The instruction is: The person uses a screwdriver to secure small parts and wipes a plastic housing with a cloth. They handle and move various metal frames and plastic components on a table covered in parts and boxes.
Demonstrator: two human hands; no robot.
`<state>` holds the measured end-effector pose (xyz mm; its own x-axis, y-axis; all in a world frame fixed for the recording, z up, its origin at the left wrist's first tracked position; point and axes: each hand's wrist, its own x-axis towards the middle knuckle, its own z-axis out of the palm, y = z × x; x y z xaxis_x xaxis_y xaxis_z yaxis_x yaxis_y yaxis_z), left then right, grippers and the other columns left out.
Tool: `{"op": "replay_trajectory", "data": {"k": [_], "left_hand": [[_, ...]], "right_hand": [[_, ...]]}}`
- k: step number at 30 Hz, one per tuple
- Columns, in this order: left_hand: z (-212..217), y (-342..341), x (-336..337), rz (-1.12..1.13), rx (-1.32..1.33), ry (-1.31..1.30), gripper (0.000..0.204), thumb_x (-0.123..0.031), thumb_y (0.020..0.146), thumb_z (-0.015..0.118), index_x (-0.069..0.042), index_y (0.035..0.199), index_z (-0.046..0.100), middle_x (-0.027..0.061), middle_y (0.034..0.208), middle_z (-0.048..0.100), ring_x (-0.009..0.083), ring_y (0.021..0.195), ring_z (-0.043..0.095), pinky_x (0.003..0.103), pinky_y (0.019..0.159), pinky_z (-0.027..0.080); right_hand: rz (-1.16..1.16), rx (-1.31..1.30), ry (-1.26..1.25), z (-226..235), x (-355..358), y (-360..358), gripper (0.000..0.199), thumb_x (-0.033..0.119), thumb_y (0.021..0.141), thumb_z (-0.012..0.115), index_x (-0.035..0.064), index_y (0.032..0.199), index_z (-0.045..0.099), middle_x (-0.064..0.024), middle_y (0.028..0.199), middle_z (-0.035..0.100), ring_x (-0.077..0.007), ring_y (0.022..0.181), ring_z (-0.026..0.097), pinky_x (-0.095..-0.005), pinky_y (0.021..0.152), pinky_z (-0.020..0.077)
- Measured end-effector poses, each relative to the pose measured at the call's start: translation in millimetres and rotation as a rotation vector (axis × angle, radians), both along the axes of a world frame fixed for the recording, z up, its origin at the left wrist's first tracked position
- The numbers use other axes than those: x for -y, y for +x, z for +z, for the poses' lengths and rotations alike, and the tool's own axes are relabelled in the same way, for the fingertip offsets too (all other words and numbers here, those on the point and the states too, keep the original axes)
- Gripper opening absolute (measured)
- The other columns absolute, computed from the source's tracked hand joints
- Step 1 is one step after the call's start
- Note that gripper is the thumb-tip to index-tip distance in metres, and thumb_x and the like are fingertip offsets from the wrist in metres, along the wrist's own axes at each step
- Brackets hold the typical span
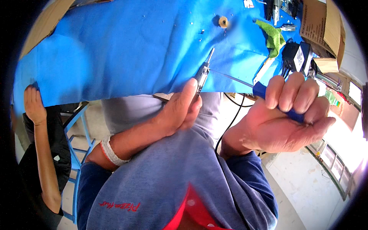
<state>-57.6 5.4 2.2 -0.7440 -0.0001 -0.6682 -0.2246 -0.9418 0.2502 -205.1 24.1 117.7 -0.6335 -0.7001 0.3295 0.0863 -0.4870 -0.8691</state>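
Observation:
My left hand [180, 108] pinches a slim dark object [202, 76] with a pale metal tip, near the front edge of the blue cloth. I cannot make out its exact kind. In my right hand [285, 119], the fingers are wrapped round the blue handle of a screwdriver [260, 90]. Its thin shaft points left, and the end meets or overlaps the side of the dark object; whether it touches is too small to tell. Part of the handle is hidden by my fingers.
The blue cloth [126, 50] covers the table. On it lie a tan spool-like ring [223, 22], small bits, a green cloth [273, 37] and a black-and-white box-shaped thing [298, 57]. Cardboard boxes [321, 28] stand far right. Another person's hand [34, 105] rests at the left edge.

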Motion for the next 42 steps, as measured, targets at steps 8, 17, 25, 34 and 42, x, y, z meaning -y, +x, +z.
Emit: {"op": "replay_trajectory", "data": {"k": [8, 17, 25, 34, 42], "left_hand": [[3.4, 1.6, 1.8, -0.026, 0.013, -0.021, 0.064, -0.069, 0.093, 0.024, -0.012, 0.066, 0.038, 0.0008, 0.048, 0.033, 0.0124, 0.037, 0.029, 0.028, 0.035, 0.024], [0.7, 3.8, 2.7, -0.094, 0.0, -0.08, 0.066, -0.068, 0.093, 0.02, -0.01, 0.068, 0.038, 0.002, 0.049, 0.034, 0.0128, 0.039, 0.032, 0.028, 0.038, 0.026], [-1.6, 8.5, 5.0, -0.081, -0.04, 0.041, 0.064, -0.068, 0.092, 0.03, -0.011, 0.07, 0.05, -0.0007, 0.051, 0.041, 0.0106, 0.042, 0.036, 0.028, 0.04, 0.026], [-4.1, 7.0, -1.0, -0.084, -0.06, -0.072, 0.068, -0.073, 0.089, 0.024, -0.01, 0.066, 0.038, 0.0017, 0.048, 0.033, 0.0119, 0.037, 0.031, 0.028, 0.035, 0.025], [2.0, -2.3, 0.9, 0.037, -0.013, 0.004, 0.066, -0.073, 0.09, 0.028, -0.012, 0.063, 0.035, 0.0012, 0.046, 0.029, 0.0133, 0.033, 0.028, 0.028, 0.033, 0.024]], "right_hand": [[0.164, -0.169, 0.035, 0.3, 5.4, 4.2, 0.055, 0.064, 0.093, 0.036, 0.0169, 0.065, 0.034, 0.0029, 0.063, 0.036, -0.0097, 0.051, 0.031, -0.024, 0.044, 0.0243], [0.29, -0.217, 0.006, -4.2, 5.9, -7.7, 0.045, 0.041, 0.098, 0.039, 0.0162, 0.06, 0.039, 0.0011, 0.058, 0.044, -0.0101, 0.045, 0.04, -0.0231, 0.038, 0.0323], [0.713, -0.09, -0.13, -6.5, 23.6, -29.6, 0.039, 0.025, 0.087, 0.064, 0.0117, 0.055, 0.047, -0.0024, 0.052, 0.051, -0.0095, 0.036, 0.043, -0.0237, 0.031, 0.033], [0.857, -0.071, -0.164, -11.8, 22.3, -53.7, 0.037, 0.033, 0.088, 0.063, 0.0119, 0.061, 0.048, -0.0008, 0.053, 0.052, -0.0095, 0.036, 0.044, -0.0226, 0.034, 0.0381], [0.415, -0.075, 0.022, -7.9, 5.0, -42.7, 0.03, 0.041, 0.096, 0.042, 0.0142, 0.084, 0.043, -0.0051, 0.071, 0.042, -0.0177, 0.061, 0.045, -0.0321, 0.048, 0.0412]]}}
